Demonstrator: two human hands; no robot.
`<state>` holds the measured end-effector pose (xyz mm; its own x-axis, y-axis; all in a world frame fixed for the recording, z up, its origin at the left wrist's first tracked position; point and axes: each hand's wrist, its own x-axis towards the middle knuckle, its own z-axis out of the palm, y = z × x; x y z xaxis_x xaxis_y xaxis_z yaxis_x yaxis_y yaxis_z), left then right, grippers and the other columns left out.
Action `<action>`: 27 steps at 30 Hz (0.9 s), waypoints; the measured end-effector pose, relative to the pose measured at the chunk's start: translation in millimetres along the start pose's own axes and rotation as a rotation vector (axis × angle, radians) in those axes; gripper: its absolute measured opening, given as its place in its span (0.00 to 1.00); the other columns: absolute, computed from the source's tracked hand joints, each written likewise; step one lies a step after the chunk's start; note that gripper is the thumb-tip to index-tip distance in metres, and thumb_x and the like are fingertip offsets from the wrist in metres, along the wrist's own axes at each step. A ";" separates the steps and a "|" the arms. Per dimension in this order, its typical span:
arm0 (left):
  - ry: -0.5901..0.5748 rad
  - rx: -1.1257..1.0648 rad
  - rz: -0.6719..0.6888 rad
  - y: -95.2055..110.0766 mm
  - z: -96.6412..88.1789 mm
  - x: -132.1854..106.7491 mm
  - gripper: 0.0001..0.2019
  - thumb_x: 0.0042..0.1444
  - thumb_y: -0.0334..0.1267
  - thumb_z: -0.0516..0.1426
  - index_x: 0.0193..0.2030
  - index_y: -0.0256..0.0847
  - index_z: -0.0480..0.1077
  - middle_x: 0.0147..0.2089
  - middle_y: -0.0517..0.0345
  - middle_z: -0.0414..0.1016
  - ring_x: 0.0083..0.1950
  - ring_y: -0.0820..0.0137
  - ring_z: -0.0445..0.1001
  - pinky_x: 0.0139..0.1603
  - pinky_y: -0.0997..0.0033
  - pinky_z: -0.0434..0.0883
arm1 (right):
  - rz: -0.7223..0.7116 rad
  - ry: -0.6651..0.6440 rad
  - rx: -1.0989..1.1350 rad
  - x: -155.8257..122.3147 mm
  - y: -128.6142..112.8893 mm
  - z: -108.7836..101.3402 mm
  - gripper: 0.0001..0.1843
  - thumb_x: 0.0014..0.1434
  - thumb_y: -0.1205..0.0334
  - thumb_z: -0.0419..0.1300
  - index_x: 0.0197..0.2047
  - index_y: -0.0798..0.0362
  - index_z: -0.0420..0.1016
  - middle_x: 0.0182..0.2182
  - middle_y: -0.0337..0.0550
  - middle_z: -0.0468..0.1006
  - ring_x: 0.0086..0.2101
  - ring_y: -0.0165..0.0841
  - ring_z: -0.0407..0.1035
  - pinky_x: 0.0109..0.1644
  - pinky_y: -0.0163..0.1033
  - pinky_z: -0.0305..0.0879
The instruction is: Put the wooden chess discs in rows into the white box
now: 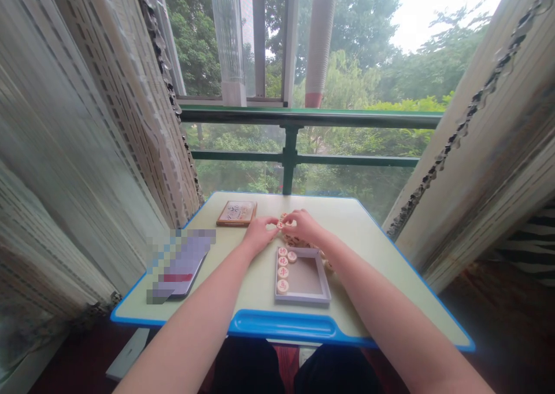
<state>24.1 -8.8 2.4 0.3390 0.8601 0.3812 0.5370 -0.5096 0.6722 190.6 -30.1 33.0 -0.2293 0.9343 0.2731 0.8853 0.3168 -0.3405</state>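
Observation:
My left hand (260,235) pinches a round wooden xiangqi piece (280,225) at its fingertips, near the middle of the table. Just right of it, my right hand (304,226) curves down over a loose heap of similar pieces (300,242), and its fingertips nearly meet my left fingertips. Part of the heap is hidden under that hand. Below the hands lies a shallow grey square tray (302,299). Several pieces (282,270) stand in a column along its left side, and another piece (292,256) lies beside the top of that column.
The pale green table (347,232) has a blue edge and a blue front lip (281,324). A small framed picture box (236,213) lies at the back, and a blurred phone (180,264) lies left. A railing and curtains stand beyond the table.

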 end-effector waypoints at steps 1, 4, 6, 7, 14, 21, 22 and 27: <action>0.009 -0.001 0.005 0.4 0.2 -0.3 0.11 0.47 0.35 0.58 0.39 0.41 0.76 0.42 0.55 0.78 0.46 0.65 0.73 0.51 0.67 0.68 | 0.003 0.001 0.002 -0.7 -0.8 -1.7 0.11 0.50 0.55 0.61 0.35 0.51 0.78 0.33 0.44 0.76 0.38 0.35 0.65 0.45 0.38 0.59; 0.024 -0.006 0.027 1.9 0.6 -1.5 0.10 0.47 0.34 0.58 0.38 0.41 0.75 0.41 0.56 0.78 0.46 0.66 0.73 0.52 0.66 0.67 | 0.008 -0.004 0.007 -3.4 -3.4 -6.5 0.11 0.50 0.55 0.61 0.35 0.51 0.78 0.33 0.44 0.76 0.38 0.35 0.66 0.45 0.37 0.59; 0.025 -0.011 0.050 3.1 0.6 -2.2 0.10 0.47 0.34 0.58 0.37 0.41 0.76 0.41 0.56 0.78 0.45 0.66 0.74 0.52 0.67 0.67 | 0.003 -0.013 0.007 -5.7 -4.7 -9.6 0.10 0.50 0.56 0.61 0.34 0.50 0.78 0.33 0.43 0.76 0.39 0.35 0.66 0.45 0.37 0.59; 0.023 -0.011 0.062 3.9 0.6 -2.6 0.09 0.48 0.35 0.58 0.37 0.42 0.76 0.41 0.57 0.78 0.45 0.66 0.74 0.51 0.67 0.67 | 0.001 -0.017 0.006 -7.0 -5.1 -11.2 0.10 0.50 0.56 0.61 0.34 0.50 0.78 0.33 0.43 0.77 0.39 0.35 0.66 0.46 0.37 0.59; 0.043 0.010 0.122 8.7 2.2 -5.2 0.08 0.48 0.37 0.59 0.36 0.42 0.76 0.40 0.57 0.79 0.45 0.66 0.74 0.51 0.66 0.67 | 0.017 -0.022 -0.029 -17.9 -8.5 -19.9 0.11 0.51 0.55 0.60 0.35 0.51 0.78 0.35 0.45 0.77 0.40 0.37 0.66 0.44 0.38 0.59; 0.023 -0.010 0.149 12.1 3.7 -9.6 0.09 0.48 0.41 0.59 0.36 0.43 0.76 0.40 0.58 0.78 0.45 0.66 0.73 0.51 0.65 0.67 | 0.008 0.005 -0.050 -32.0 -13.0 -21.7 0.10 0.53 0.57 0.59 0.36 0.52 0.78 0.34 0.45 0.76 0.38 0.35 0.66 0.46 0.39 0.57; 0.020 -0.011 0.153 12.9 3.8 -10.2 0.09 0.48 0.41 0.59 0.36 0.43 0.76 0.40 0.58 0.78 0.45 0.66 0.73 0.51 0.65 0.67 | 0.007 0.014 -0.053 -34.0 -12.8 -21.5 0.10 0.53 0.57 0.59 0.36 0.52 0.78 0.34 0.45 0.76 0.37 0.35 0.66 0.47 0.39 0.56; -0.004 0.015 0.164 16.0 4.2 -12.6 0.08 0.47 0.39 0.59 0.36 0.44 0.76 0.40 0.59 0.78 0.46 0.66 0.72 0.51 0.65 0.67 | 0.041 0.054 -0.019 -41.1 -7.4 -16.0 0.11 0.54 0.56 0.58 0.37 0.51 0.78 0.34 0.44 0.75 0.37 0.34 0.65 0.48 0.40 0.55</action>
<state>31.7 -28.0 5.7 0.4257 0.7654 0.4827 0.4856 -0.6434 0.5918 199.9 -73.5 38.7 -0.1712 0.9361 0.3073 0.9009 0.2750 -0.3357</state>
